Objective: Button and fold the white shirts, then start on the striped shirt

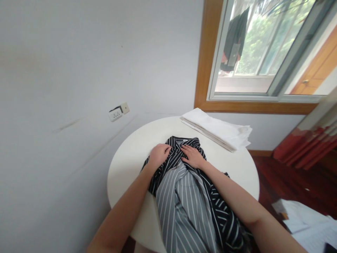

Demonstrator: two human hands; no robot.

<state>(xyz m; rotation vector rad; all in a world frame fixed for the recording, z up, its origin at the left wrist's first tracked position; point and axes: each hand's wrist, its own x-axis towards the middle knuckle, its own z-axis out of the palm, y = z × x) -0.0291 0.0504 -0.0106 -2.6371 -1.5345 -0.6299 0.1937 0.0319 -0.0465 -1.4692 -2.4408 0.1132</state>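
A black shirt with white stripes (172, 160) lies on a round white table (123, 175), its collar toward the far side. The front hangs apart lower down, showing the paler grey striped inner side, and the hem drops over the near edge. My left hand (159, 155) is closed at the left of the collar, fingers curled on the cloth. Flat on the right front just below the collar, my right hand (194, 156) rests with its fingers stretched out and apart.
Folded white sheets (216, 128) lie at the table's back right. A wall socket (115, 114) is on the wall at left. Beyond the table are a window (252, 52) and a red and beige curtain (310, 140). White papers (310, 225) are at lower right.
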